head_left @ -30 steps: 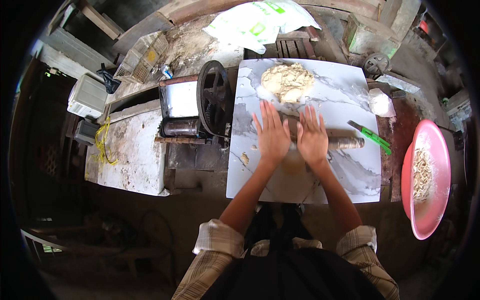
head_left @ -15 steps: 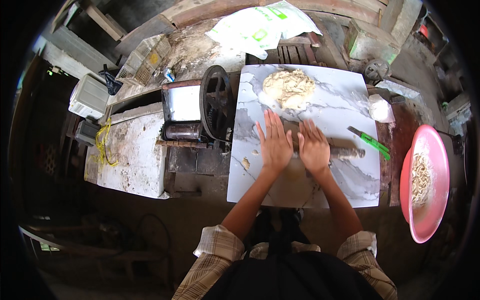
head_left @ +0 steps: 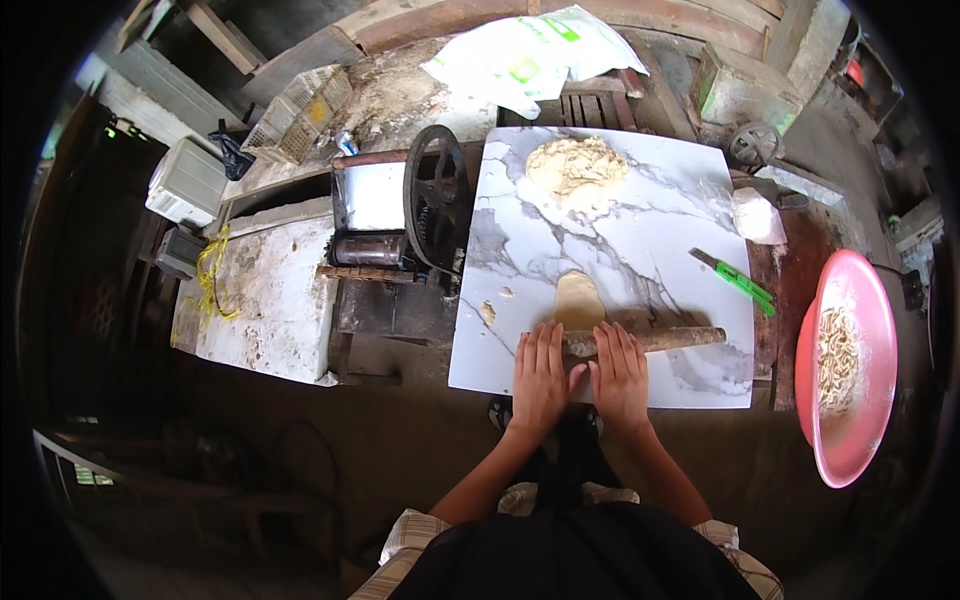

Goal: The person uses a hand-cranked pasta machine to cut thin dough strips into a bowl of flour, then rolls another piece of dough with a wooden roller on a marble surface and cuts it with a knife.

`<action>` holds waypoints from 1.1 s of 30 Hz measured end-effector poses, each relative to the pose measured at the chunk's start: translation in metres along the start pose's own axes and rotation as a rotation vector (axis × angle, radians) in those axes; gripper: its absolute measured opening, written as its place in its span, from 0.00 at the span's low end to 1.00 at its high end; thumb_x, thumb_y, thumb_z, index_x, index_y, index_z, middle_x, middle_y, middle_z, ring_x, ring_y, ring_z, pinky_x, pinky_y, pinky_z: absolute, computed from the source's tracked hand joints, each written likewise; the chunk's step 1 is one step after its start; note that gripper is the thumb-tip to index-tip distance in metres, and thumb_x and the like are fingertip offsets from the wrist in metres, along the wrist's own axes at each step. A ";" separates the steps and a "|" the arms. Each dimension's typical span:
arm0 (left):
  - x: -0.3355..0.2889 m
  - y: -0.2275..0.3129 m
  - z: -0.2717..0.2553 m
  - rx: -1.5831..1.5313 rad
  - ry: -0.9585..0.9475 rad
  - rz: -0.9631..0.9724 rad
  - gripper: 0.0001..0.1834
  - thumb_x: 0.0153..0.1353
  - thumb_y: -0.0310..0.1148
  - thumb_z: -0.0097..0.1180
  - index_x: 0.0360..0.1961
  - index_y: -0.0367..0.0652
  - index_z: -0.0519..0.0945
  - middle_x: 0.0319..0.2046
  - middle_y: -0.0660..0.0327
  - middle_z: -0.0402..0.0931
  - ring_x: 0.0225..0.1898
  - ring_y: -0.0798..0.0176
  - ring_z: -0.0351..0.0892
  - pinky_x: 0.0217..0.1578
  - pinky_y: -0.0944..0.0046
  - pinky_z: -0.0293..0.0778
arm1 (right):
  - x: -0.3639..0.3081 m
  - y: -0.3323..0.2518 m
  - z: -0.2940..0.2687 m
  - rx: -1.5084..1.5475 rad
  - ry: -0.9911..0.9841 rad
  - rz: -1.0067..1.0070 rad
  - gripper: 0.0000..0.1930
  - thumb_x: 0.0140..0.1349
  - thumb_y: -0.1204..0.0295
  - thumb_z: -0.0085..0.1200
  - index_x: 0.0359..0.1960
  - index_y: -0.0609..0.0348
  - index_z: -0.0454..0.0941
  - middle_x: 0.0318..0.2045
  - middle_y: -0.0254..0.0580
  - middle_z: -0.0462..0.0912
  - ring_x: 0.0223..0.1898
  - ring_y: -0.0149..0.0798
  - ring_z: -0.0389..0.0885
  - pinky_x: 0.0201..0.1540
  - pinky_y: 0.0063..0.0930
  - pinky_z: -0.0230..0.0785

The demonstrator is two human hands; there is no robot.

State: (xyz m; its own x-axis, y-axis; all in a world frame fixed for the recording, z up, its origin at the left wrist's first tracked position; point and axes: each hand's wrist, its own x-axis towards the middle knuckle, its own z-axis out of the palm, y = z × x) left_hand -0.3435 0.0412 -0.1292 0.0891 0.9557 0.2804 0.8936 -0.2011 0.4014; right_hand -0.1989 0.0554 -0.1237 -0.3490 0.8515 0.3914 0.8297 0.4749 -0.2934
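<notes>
A wooden rolling pin [head_left: 685, 338] lies crosswise near the front edge of the marbled board [head_left: 660, 230]. Both my hands press on its left part: my left hand [head_left: 543, 375] covers the left end, and my right hand [head_left: 619, 372] rests just beside it. The fingers of each are stretched out over the wood, not wrapped round it, with the thumbs toward each other. From under the pin a flattened tongue of dough [head_left: 577, 297] extends away from me. A large rough lump of dough [head_left: 577, 172] sits at the board's far side.
Right of the hands lies a green utility knife [head_left: 735, 281], blade out. A pink basin [head_left: 878, 390] with noodle-like strands stands farther right, and a white bag [head_left: 759, 216] by the board's right edge. Left is a hand-cranked roller machine with a big wheel [head_left: 437, 195].
My hands have drawn back toward me with the rolling pin, from the middle of the board to its near edge. The flattened dough now shows beyond the pin.
</notes>
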 end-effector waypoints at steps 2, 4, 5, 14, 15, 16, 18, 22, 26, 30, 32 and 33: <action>0.003 0.000 -0.003 -0.001 0.011 0.005 0.35 0.61 0.48 0.48 0.61 0.31 0.58 0.59 0.47 0.61 0.61 0.47 0.59 0.64 0.48 0.51 | -0.001 0.004 -0.001 0.004 -0.027 -0.038 0.25 0.60 0.69 0.47 0.59 0.66 0.63 0.58 0.50 0.68 0.61 0.48 0.64 0.63 0.44 0.54; 0.002 0.001 -0.004 -0.028 0.009 0.001 0.35 0.62 0.47 0.47 0.62 0.30 0.57 0.61 0.47 0.59 0.64 0.48 0.56 0.64 0.48 0.50 | 0.003 0.005 -0.002 0.005 -0.028 -0.062 0.26 0.60 0.69 0.47 0.59 0.66 0.63 0.58 0.50 0.67 0.61 0.48 0.64 0.64 0.44 0.54; 0.006 0.000 -0.002 -0.025 0.012 -0.002 0.35 0.62 0.47 0.47 0.62 0.30 0.57 0.61 0.47 0.59 0.64 0.48 0.56 0.64 0.48 0.50 | 0.006 0.007 -0.002 0.004 -0.031 -0.078 0.26 0.60 0.68 0.48 0.60 0.66 0.62 0.58 0.50 0.67 0.61 0.48 0.63 0.64 0.44 0.53; 0.114 -0.035 0.030 0.239 0.140 0.024 0.33 0.67 0.44 0.38 0.64 0.26 0.54 0.67 0.44 0.49 0.70 0.51 0.42 0.67 0.45 0.36 | 0.103 0.046 0.035 -0.301 0.047 -0.110 0.26 0.66 0.58 0.41 0.58 0.66 0.67 0.61 0.49 0.66 0.68 0.42 0.53 0.69 0.45 0.41; 0.127 -0.035 0.031 0.242 0.165 -0.001 0.33 0.67 0.43 0.37 0.63 0.26 0.54 0.67 0.44 0.49 0.71 0.50 0.41 0.67 0.44 0.36 | 0.108 0.051 0.037 -0.307 0.046 -0.104 0.26 0.66 0.58 0.41 0.58 0.66 0.67 0.61 0.49 0.66 0.68 0.42 0.53 0.69 0.45 0.41; 0.133 -0.033 0.032 0.246 0.191 -0.026 0.33 0.67 0.43 0.37 0.63 0.25 0.55 0.67 0.44 0.49 0.71 0.49 0.41 0.67 0.44 0.36 | 0.112 0.054 0.039 -0.311 0.067 -0.095 0.26 0.66 0.58 0.40 0.57 0.66 0.68 0.61 0.48 0.67 0.68 0.41 0.53 0.69 0.45 0.40; 0.119 -0.030 0.032 0.197 0.193 -0.004 0.32 0.67 0.43 0.37 0.63 0.25 0.55 0.66 0.43 0.50 0.70 0.49 0.42 0.67 0.45 0.38 | 0.104 0.056 0.041 -0.327 0.076 -0.098 0.25 0.65 0.58 0.41 0.55 0.67 0.70 0.60 0.48 0.67 0.68 0.41 0.53 0.69 0.44 0.41; 0.077 -0.026 0.031 0.067 0.146 0.039 0.31 0.66 0.40 0.40 0.62 0.27 0.57 0.64 0.43 0.55 0.67 0.47 0.51 0.66 0.48 0.45 | 0.063 0.037 0.041 -0.175 0.089 -0.035 0.24 0.62 0.62 0.46 0.56 0.66 0.69 0.59 0.49 0.69 0.63 0.43 0.64 0.66 0.38 0.52; 0.042 -0.019 0.018 -0.018 0.088 0.079 0.29 0.63 0.38 0.45 0.61 0.29 0.60 0.59 0.46 0.63 0.61 0.48 0.61 0.63 0.49 0.54 | 0.033 0.024 0.030 -0.083 0.060 -0.026 0.24 0.59 0.67 0.50 0.56 0.65 0.67 0.56 0.47 0.71 0.58 0.44 0.68 0.64 0.39 0.57; 0.015 -0.012 0.007 0.015 0.055 0.095 0.31 0.63 0.40 0.47 0.61 0.30 0.59 0.57 0.48 0.64 0.60 0.48 0.62 0.62 0.48 0.55 | 0.010 0.011 0.013 -0.065 0.031 -0.056 0.25 0.60 0.68 0.48 0.58 0.65 0.65 0.58 0.48 0.69 0.60 0.44 0.65 0.65 0.41 0.53; 0.008 -0.009 0.006 0.019 0.069 0.111 0.31 0.60 0.39 0.50 0.61 0.33 0.60 0.56 0.49 0.64 0.58 0.48 0.63 0.62 0.48 0.55 | 0.002 0.009 0.005 -0.068 0.007 -0.065 0.25 0.59 0.68 0.48 0.59 0.64 0.64 0.59 0.48 0.67 0.61 0.44 0.64 0.66 0.41 0.52; 0.008 -0.010 0.005 0.026 0.085 0.124 0.32 0.58 0.38 0.54 0.61 0.35 0.61 0.54 0.50 0.65 0.57 0.47 0.63 0.61 0.48 0.56 | 0.002 0.007 0.000 -0.068 -0.016 -0.077 0.26 0.59 0.69 0.48 0.60 0.63 0.63 0.60 0.48 0.66 0.62 0.44 0.63 0.66 0.41 0.50</action>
State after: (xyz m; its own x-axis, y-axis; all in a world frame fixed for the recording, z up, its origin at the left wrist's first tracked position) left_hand -0.3497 0.0518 -0.1349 0.1631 0.9020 0.3997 0.8893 -0.3099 0.3364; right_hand -0.1934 0.0605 -0.1253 -0.4190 0.8167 0.3967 0.8278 0.5231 -0.2026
